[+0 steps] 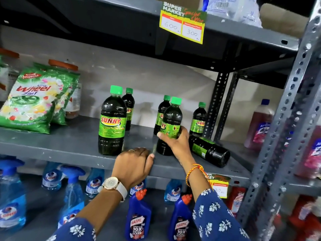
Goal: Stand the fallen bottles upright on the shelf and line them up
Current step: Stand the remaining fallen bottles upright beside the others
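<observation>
Several dark green-capped Sunny bottles stand on the grey shelf (69, 145). A large one (112, 122) is upright at the front, with a smaller one (128, 106) behind it. My right hand (175, 141) is shut on a front bottle (171, 119), upright with its base on the shelf. Two more stand behind: one (162, 110) at the back, one (198, 119) to the right. One bottle (210, 150) lies on its side to the right of my right hand, base toward me. My left hand (133, 164) rests curled on the shelf's front edge, holding nothing.
Green Wheel detergent bags (33, 100) lean at the left of the shelf, jars behind them. Blue Colin spray bottles (73, 192) and blue Harpic bottles (139, 216) fill the shelf below. A perforated metal upright (284, 119) stands at the right, pink cleaner bottles (260, 126) beyond it. A price tag (182, 25) hangs above.
</observation>
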Demonstrator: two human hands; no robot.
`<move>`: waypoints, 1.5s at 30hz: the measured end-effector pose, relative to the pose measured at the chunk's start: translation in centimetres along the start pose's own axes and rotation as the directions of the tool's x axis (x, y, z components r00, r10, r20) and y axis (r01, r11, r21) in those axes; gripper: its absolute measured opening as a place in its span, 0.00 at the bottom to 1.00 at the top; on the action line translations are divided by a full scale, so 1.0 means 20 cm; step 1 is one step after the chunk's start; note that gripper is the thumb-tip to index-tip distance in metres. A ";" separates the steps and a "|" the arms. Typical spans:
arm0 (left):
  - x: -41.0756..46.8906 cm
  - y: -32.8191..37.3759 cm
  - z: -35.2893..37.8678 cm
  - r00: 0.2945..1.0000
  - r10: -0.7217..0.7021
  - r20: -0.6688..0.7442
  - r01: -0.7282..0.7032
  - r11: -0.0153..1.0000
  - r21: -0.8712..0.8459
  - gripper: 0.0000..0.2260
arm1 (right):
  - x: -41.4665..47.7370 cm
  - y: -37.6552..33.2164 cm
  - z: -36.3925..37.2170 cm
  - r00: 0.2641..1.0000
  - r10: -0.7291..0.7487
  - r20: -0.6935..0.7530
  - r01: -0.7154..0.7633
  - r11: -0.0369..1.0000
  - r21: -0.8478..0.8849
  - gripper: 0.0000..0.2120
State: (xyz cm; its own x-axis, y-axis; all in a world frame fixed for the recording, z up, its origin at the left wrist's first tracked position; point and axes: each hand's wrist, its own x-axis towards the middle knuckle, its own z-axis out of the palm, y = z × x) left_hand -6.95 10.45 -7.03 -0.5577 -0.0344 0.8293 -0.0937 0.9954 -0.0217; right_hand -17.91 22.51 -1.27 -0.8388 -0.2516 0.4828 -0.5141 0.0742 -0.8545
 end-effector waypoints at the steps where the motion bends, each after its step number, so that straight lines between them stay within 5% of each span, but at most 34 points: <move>1: 0.00 0.00 0.00 1.000 0.001 0.003 -0.001 1.000 -0.002 0.18 | 0.00 0.00 0.00 1.000 -0.003 0.002 0.003 0.999 -0.050 0.42; 5: 0.00 0.00 0.00 1.000 0.007 0.013 -0.007 1.000 0.012 0.19 | 0.00 0.02 -0.01 1.000 -0.007 0.031 0.010 0.994 -0.109 0.38; 9: 0.01 0.01 -0.01 1.000 0.008 0.021 -0.009 1.000 0.022 0.18 | 0.02 0.02 -0.02 0.992 0.097 0.075 -0.100 0.994 0.040 0.28; 12: 0.01 0.01 0.00 1.000 -0.008 0.022 0.007 0.999 0.033 0.17 | 0.01 0.02 0.00 0.991 0.054 0.120 -0.051 0.998 -0.033 0.31; 15: 0.00 0.00 0.01 1.000 -0.003 0.027 0.003 1.000 0.000 0.17 | -0.02 0.00 -0.01 0.995 0.063 0.078 -0.059 0.997 -0.053 0.21; 19: 0.00 0.01 0.00 1.000 0.001 0.014 -0.001 1.000 0.004 0.17 | -0.03 0.00 -0.02 0.992 0.085 0.090 -0.084 0.996 -0.011 0.21; 25: 0.00 0.02 -0.02 1.000 -0.006 0.026 0.006 1.000 0.009 0.18 | -0.06 -0.01 -0.02 0.999 0.025 0.021 -0.021 0.984 -0.177 0.29; 45: -0.01 0.03 -0.03 0.999 0.017 -0.039 -0.018 1.000 -0.010 0.16 | -0.24 -0.07 -0.15 0.987 0.020 0.157 0.008 0.985 -0.172 0.24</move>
State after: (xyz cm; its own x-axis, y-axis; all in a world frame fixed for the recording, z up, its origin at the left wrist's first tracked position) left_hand -6.38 11.15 -6.96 -0.5265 -0.0137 0.8500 -0.0753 0.9967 -0.0306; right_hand -13.74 26.43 -1.87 -0.8102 -0.3985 0.4297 -0.5436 0.2371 -0.8051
